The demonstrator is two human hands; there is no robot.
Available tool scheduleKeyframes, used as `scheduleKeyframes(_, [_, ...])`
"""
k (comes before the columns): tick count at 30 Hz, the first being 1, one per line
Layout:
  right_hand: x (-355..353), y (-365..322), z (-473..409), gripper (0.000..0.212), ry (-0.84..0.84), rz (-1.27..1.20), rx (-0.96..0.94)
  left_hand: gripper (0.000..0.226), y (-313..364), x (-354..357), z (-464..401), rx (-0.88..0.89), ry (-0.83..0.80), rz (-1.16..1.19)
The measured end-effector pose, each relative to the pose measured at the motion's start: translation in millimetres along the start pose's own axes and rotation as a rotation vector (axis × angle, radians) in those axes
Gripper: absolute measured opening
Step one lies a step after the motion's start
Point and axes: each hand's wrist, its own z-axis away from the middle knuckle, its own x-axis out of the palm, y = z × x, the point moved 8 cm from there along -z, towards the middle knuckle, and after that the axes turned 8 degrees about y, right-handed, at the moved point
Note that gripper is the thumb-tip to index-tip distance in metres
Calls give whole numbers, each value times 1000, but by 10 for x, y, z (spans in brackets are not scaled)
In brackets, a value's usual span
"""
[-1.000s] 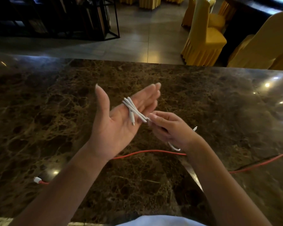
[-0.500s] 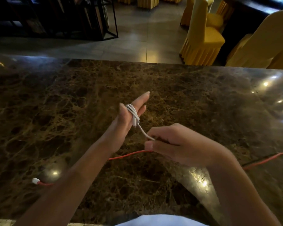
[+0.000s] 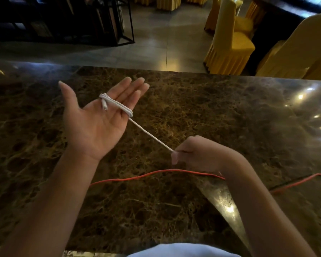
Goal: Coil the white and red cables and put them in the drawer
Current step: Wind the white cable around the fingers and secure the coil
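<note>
White cable (image 3: 148,133) loops round straight left-hand fingers (image 3: 130,93); right hand (image 3: 195,154) pinches its strand

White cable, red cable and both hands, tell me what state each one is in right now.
White cable: partly coiled round the left fingers, one taut strand running to the right hand.
Red cable: uncoiled, lying loose across the marble table.
Left hand: palm up, fingers straight.
Right hand: pinches the white strand.
</note>
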Motion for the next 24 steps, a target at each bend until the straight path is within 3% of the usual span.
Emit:
scheduleKeyframes(2, [80,135,-194,29,87,-130,5,119,-12,136,29,-31,-97,65])
scheduleKeyframes(4, [194,211,-314,28,126,-238,-17,122,-65,155,17,-27,-94,14])
scheduleKeyframes(9, [329,292,-339,34,54,-389,-82,124,-32,16,-53,21,-48,-34])
scheduleKeyframes(13, [251,300,-176,35,81,-449,-104,129,-76,-300,-197,55,75,-389])
scheduleKeyframes(16, [121,229,11,30,110,-401,-91,145,-186,-579,-268,-1,107,-587])
scheduleKeyframes(20, [-7,29,149,23,121,-260,-104,147,-398,-816,-334,-120,119,-656])
scheduleKeyframes(24, [-211,-323,300,25,169,-217,-247,147,-564,-763,-359,-136,112,-822])
